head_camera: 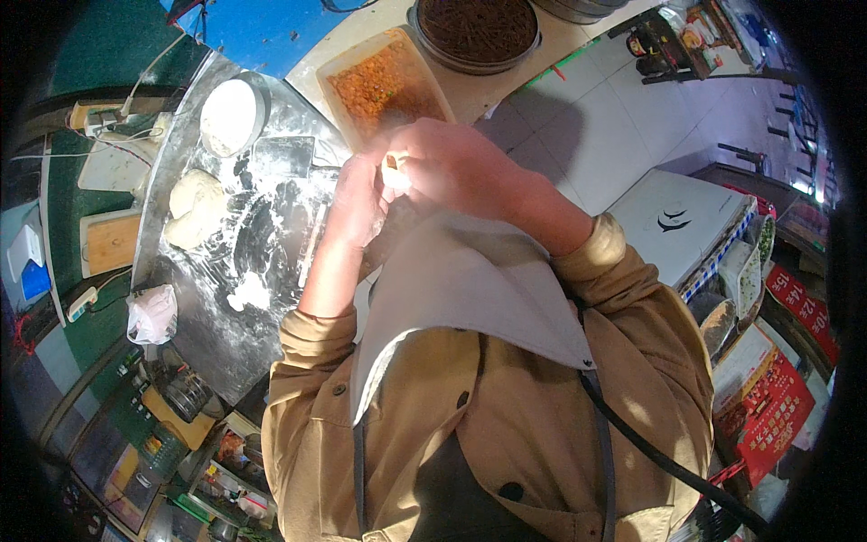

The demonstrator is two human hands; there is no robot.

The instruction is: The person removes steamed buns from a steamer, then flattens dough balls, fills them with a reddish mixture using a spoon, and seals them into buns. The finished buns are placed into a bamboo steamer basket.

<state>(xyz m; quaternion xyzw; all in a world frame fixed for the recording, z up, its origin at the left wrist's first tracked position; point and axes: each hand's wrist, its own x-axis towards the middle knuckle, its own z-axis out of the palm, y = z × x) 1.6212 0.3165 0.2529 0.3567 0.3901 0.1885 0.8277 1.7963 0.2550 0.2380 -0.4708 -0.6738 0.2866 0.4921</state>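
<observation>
A small piece of dough (395,179) with dark orange filling showing in its opening is pinched between both hands, just in front of my apron. My left hand (357,196) supports it from the left side. From the right, the fingers of my right hand (437,159) curl around its edge, partly hiding it. Right beyond the hands stands a plastic tub (339,112) of orange minced filling. To the left is a floured metal worktop (203,291). On it rest a large lump of dough (195,209) and a round container (261,112) of white flour.
A round steamer (477,67) with a dark fibrous liner stands beyond the tub, beside a blue surface (271,34). A pale thin stick (314,244) lies near my left forearm. A plastic bag (152,315) sits at the worktop's edge. On the right is a white lid (677,220).
</observation>
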